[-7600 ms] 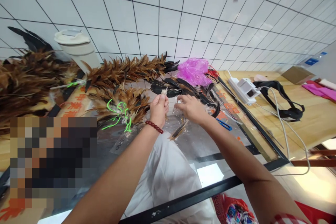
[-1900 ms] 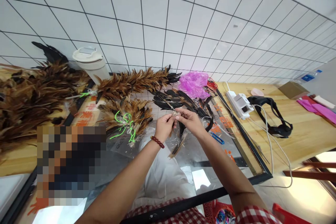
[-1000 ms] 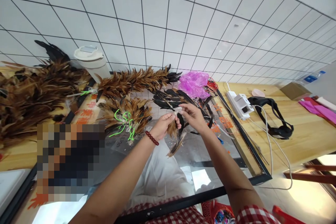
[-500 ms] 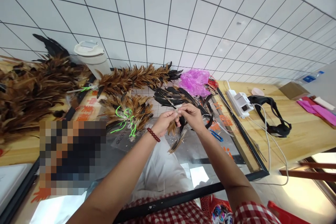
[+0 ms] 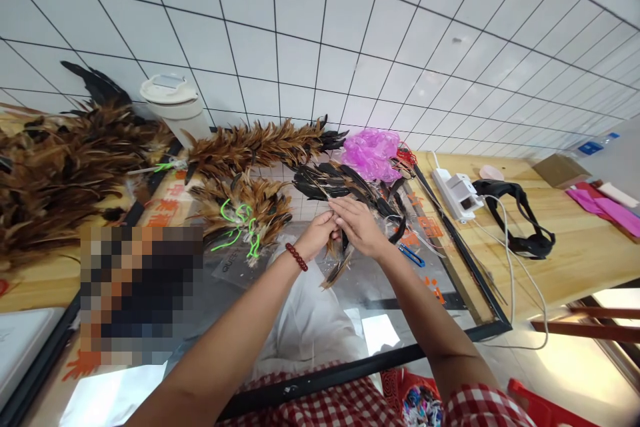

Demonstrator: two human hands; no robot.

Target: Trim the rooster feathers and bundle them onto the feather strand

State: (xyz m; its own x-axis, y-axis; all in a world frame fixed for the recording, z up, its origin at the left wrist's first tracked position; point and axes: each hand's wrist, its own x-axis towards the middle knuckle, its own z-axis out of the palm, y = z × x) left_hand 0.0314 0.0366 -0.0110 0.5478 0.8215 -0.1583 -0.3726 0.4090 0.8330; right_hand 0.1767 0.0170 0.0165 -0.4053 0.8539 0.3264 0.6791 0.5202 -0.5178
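My left hand [image 5: 319,236], with a dark red bead bracelet [image 5: 297,257] at the wrist, is closed in a pinch over the glass tabletop. A brown feather [image 5: 331,249] shows below its fingers and seems to be held there. My right hand [image 5: 363,227] lies against it, its longer fingers stretched over the left fingertips. Whatever its thumb and fingers grip is hidden. Just beyond both hands is a pile of long black feathers [image 5: 313,180]. A loose brown feather [image 5: 337,273] lies on the glass nearer to me. To the left sits a feather bunch [image 5: 270,203] with bright green ties [image 5: 243,213].
A long feather garland [image 5: 260,147] runs along the tiled wall beside a white lidded container [image 5: 175,107]. Behind the hands lies a pink plastic bag [image 5: 371,155]. Right of them are a blue cutter [image 5: 412,255], a white power strip [image 5: 453,195] and a black strap [image 5: 525,240].
My right hand has shifted slightly, its fingers now straighter and laid over the left fingertips. The whitish bit between the fingertips is now covered. The view has tilted slightly.
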